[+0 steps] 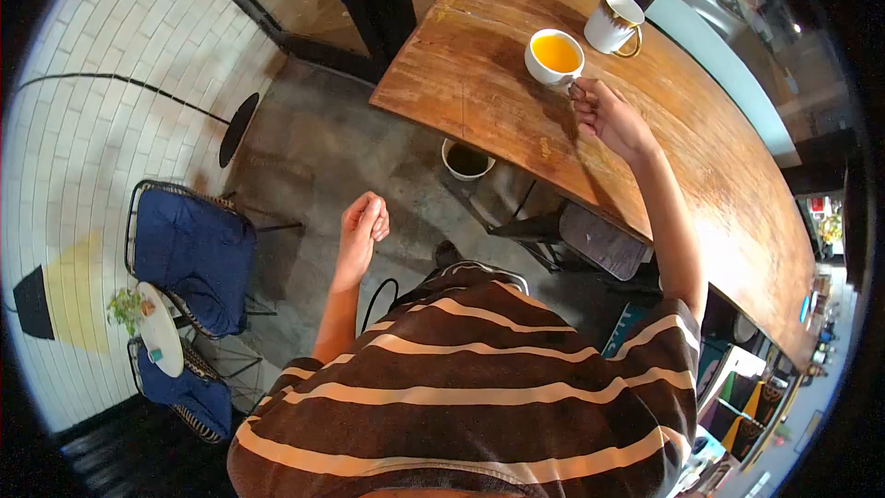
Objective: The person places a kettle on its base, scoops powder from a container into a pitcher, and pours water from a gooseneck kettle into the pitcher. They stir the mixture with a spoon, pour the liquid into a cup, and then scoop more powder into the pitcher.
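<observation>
My right hand (604, 117) grips the handle of a white teacup (537, 68) over the wooden table (461, 65). Yellow-orange liquid (556, 53) fills much of the cup, which looks close to level. Just behind it, a white mug (606, 31) with gold decoration and a gold handle stands upright on the tabletop. My left hand (365, 221) is away from the table, above the floor in front of my body. Its fingers are curled into a loose fist, and whatever may lie inside them is hidden.
Under the table's near edge are a bucket (467, 161) with a dark inside and a dark stool (601, 242). Blue-cushioned chairs (198, 254) and a small round white table (161, 337) with a plant stand at the left. A wall lamp (240, 129) juts from the white brick wall.
</observation>
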The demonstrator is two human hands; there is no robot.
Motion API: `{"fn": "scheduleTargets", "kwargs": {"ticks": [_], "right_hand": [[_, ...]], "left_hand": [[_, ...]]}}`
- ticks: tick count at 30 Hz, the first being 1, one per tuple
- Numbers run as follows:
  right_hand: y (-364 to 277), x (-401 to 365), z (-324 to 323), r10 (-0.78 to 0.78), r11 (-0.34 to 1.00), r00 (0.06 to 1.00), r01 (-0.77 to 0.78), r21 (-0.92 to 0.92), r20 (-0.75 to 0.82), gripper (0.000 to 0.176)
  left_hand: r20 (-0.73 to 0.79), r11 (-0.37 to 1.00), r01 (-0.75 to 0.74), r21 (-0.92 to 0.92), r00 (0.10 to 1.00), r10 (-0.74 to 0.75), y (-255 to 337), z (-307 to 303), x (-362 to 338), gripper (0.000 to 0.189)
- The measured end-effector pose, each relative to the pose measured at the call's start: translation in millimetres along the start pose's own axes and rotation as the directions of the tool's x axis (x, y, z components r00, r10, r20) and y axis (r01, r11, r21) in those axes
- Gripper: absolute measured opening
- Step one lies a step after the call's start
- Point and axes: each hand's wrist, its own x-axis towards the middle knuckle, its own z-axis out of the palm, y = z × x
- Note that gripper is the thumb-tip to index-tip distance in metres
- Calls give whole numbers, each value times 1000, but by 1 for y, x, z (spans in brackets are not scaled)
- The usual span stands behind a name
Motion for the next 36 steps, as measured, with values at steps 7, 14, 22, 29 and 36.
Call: {"fn": "scheduleTargets", "kwargs": {"ticks": [7, 14, 22, 29, 36], "right_hand": [[5, 20, -18, -18, 999, 998, 16, 41, 60, 21], [5, 7, 3, -61, 998, 991, 63, 18, -115, 22], [20, -93, 24, -461, 863, 791, 296, -409, -403, 28], [149, -212, 71, -382, 924, 700, 285, -254, -604, 20], [274, -303, 161, -113, 917, 628, 364, 162, -770, 26]], "left_hand": [[62, 998, 62, 21, 996, -64, -7, -12, 20, 29], [65, 990, 138, 25, 988, -139, -17, -20, 28, 25], [261, 955, 277, 109, 919, -297, -43, -3, 46, 25], [411, 944, 309, 111, 851, -327, -48, 35, 42, 28], [766, 894, 409, 186, 509, -392, -70, 103, 4, 27]]}}
